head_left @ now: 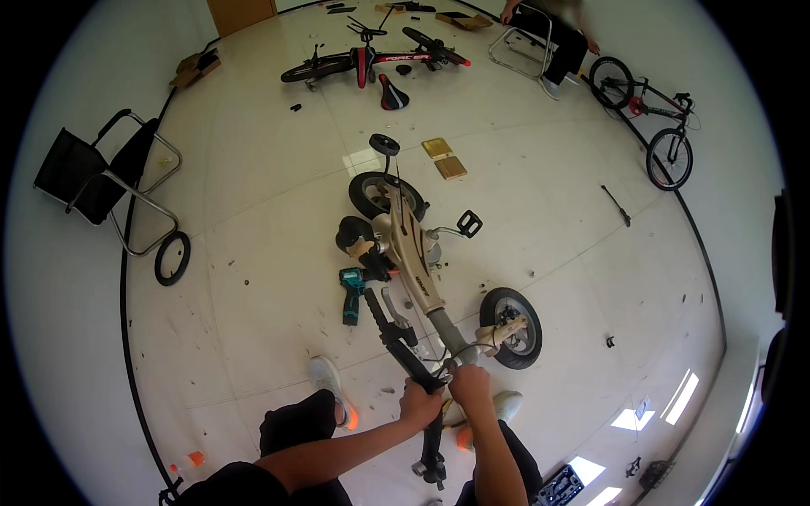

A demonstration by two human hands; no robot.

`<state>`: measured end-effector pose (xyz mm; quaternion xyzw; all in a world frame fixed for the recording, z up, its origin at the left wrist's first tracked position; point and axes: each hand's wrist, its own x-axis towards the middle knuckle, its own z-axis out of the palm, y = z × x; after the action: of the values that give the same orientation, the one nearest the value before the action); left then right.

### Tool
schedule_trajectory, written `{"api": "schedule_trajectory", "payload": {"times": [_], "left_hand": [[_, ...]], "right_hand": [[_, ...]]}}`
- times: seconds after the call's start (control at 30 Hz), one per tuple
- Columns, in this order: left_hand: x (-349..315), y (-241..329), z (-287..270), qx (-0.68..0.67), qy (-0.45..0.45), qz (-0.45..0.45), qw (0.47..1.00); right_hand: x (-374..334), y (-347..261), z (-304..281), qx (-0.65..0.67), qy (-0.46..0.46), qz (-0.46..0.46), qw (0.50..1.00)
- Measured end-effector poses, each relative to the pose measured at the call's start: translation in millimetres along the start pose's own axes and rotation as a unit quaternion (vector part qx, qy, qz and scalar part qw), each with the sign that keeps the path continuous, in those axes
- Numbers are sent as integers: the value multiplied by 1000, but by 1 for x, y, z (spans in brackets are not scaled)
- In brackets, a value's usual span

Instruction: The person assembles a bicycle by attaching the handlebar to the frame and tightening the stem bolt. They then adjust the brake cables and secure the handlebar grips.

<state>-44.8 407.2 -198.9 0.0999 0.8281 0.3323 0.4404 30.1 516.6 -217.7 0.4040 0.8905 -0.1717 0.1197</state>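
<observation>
Well in from the floor's [261, 194] edges lies the small bike [411, 253], both wheels [528, 341] on. The left hand [421, 405] grips its handlebar [405, 357]; the right hand [470, 387] seems to hold its neck [453, 336]. Fixing the bar looks left.

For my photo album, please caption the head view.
A person's left grip on a black handlebar, right grip at the front of a beige bicycle, teal drill on the floor.

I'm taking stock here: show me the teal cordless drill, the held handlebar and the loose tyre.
Teal cordless drill [351, 300]: head view, on its handle.
Held handlebar [411, 361]: head view, on its black tube.
Loose tyre [159, 263]: head view, on its ring's left side.
</observation>
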Motion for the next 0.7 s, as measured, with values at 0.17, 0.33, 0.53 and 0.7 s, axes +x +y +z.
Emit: {"api": "schedule_trajectory", "payload": {"times": [0.17, 0.33, 0.53, 0.7], "left_hand": [[-3, 5, -1, -13, 31, 13, 999], [-2, 3, 6, -25, 31, 1, 999], [28, -20, 17, -132, 25, -8, 991], [28, -11, 23, -144, 1, -24, 989]], "right_hand": [[-2, -1, 2, 10, 19, 7, 1000], [-1, 1, 6, 17, 24, 15, 999], [7, 9, 8, 315, 102, 65, 941], [26, 22, 44, 898, -24, 255, 357]]}}
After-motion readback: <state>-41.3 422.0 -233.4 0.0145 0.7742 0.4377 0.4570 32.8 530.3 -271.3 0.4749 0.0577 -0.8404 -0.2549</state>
